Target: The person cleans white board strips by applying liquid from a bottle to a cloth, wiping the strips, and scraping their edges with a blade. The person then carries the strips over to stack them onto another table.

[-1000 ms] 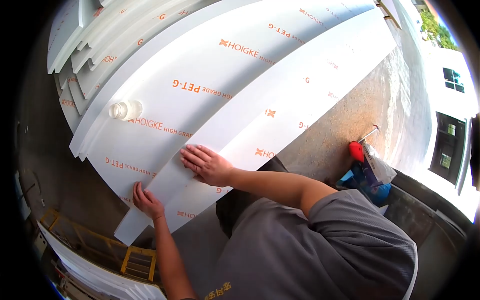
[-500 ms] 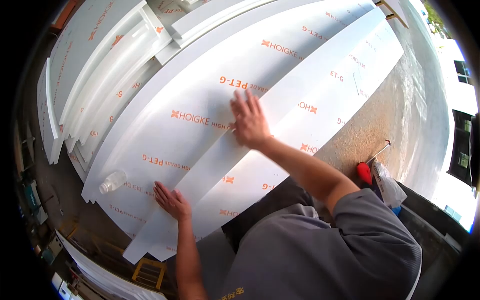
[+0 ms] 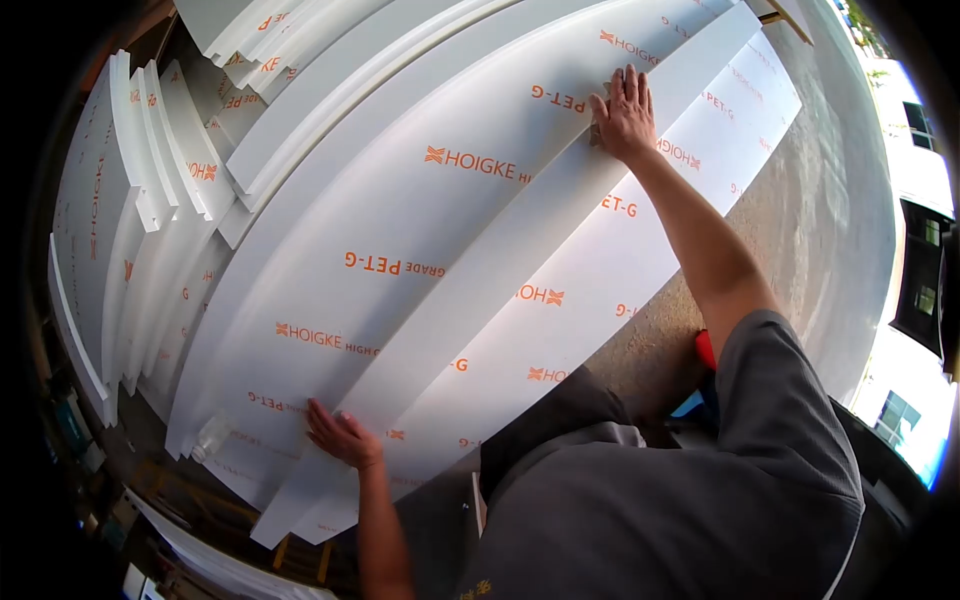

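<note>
Before me lies a long white panel (image 3: pixel 470 215) covered in film with orange HOIGKE PET-G print. A plain white raised strip (image 3: pixel 480 285) runs lengthwise along it, with more printed panel on its near side. My left hand (image 3: pixel 345 437) rests flat at the strip's lower end, fingers stretched over its far edge. Farther up, my right hand (image 3: pixel 627 115) lies on the strip with its fingers spread and pointing away from me. Neither hand grips anything. At the panel's lower left corner lies a clear plastic bottle (image 3: pixel 210 437).
Several more white panels (image 3: pixel 135 220) with folded edges are stacked at the left and behind. Yellow metal supports (image 3: pixel 300 560) show under the panel's lower end. A red item (image 3: pixel 705 350) sits beside my body, on the concrete floor (image 3: pixel 820 230) side.
My right hand has slid up along the strip, away from my left hand. The left hand stays near the lower end. My view has shifted, showing more stacked panels.
</note>
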### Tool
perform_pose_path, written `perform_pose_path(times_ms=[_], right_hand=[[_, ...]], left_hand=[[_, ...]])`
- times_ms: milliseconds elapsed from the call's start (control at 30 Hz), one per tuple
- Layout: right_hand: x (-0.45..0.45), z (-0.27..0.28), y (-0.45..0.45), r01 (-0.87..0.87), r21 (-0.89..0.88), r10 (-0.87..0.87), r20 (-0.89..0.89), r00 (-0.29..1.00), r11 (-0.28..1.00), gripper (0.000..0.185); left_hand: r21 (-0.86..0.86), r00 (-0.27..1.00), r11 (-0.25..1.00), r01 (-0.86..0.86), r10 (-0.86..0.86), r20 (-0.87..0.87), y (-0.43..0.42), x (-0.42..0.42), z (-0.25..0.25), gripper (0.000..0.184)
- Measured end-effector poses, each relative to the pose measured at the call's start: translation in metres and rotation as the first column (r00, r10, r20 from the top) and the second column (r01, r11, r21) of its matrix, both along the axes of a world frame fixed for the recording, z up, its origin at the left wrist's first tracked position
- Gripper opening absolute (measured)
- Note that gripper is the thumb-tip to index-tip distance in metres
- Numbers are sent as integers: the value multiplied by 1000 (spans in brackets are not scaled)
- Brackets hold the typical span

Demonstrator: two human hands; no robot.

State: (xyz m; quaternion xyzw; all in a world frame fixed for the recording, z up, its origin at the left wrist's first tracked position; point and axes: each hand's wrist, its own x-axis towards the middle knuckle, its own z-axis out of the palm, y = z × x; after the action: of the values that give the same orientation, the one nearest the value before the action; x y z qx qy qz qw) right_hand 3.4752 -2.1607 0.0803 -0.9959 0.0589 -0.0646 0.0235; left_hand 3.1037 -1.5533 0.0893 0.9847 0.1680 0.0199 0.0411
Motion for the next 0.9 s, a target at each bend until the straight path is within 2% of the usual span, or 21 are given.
perform_pose_path(times_ms=[33, 67, 100, 133, 167, 200, 267, 333, 367, 433, 467, 567, 633, 700, 767, 900], right_hand=[[-18, 4, 41, 56, 25, -57, 26, 998, 998, 76], [-58, 12, 97, -67, -11, 67, 26, 997, 998, 76], [-112, 39, 161, -238, 113, 252, -133, 959, 965, 76], [-166, 47, 218, -382, 319, 465, -247, 850, 867, 75], [-210, 41, 264, -569, 392, 668, -188, 720, 723, 74], [-236, 45, 296, -682, 401, 778, -149, 611, 612, 74], [-255, 36, 311, -731, 410, 813, -48, 580, 545, 77], [-233, 44, 263, -713, 400, 802, -103, 589, 575, 77], [-219, 39, 232, -645, 420, 743, -116, 659, 638, 79], [-182, 45, 161, -559, 285, 624, -252, 740, 779, 82], [-164, 44, 127, -507, 245, 560, -259, 787, 826, 81], [-112, 40, 36, -416, 206, 453, -180, 873, 886, 81], [-81, 39, -19, -384, 171, 408, -138, 903, 907, 81], [-51, 38, -70, -343, 150, 362, -124, 924, 927, 80], [-17, 36, -128, -321, 145, 334, -81, 939, 936, 80], [50, 27, -258, -235, 162, 245, -42, 969, 958, 80]], left_hand=[[-1, 1000, 1000, 9, -9, -9, 0, 2, 0, 69], [-1, 1000, 1000, 7, -7, 9, -2, 2, -1, 67], [0, 1000, 1000, 5, -5, 29, -4, 1, -2, 65], [-3, 1000, 1000, 4, -4, 26, -6, 0, -3, 65], [-16, 1000, 1000, 12, -12, 24, -4, -2, 0, 64], [-30, 999, 999, 28, -27, 34, -3, 4, -1, 63], [-24, 999, 999, 34, -33, 30, -1, 3, -1, 62], [-16, 999, 1000, 26, -26, 24, 3, -4, -3, 61], [-1, 999, 999, 35, -35, 19, 6, -5, -8, 62], [19, 998, 998, 57, -57, 24, -9, 10, -6, 64], [-1, 994, 994, 113, -113, 4, -32, 22, -4, 67], [-94, 949, 952, 291, -300, -99, -150, 92, 21, 80], [-133, 921, 919, 372, -383, -74, -233, 145, 31, 83], [-144, 847, 866, 479, -499, -184, -302, 190, 33, 89], [-155, 821, 834, 529, -550, -155, -362, 231, 33, 91], [-158, 763, 791, 591, -612, -208, -481, 294, 34, 98]])
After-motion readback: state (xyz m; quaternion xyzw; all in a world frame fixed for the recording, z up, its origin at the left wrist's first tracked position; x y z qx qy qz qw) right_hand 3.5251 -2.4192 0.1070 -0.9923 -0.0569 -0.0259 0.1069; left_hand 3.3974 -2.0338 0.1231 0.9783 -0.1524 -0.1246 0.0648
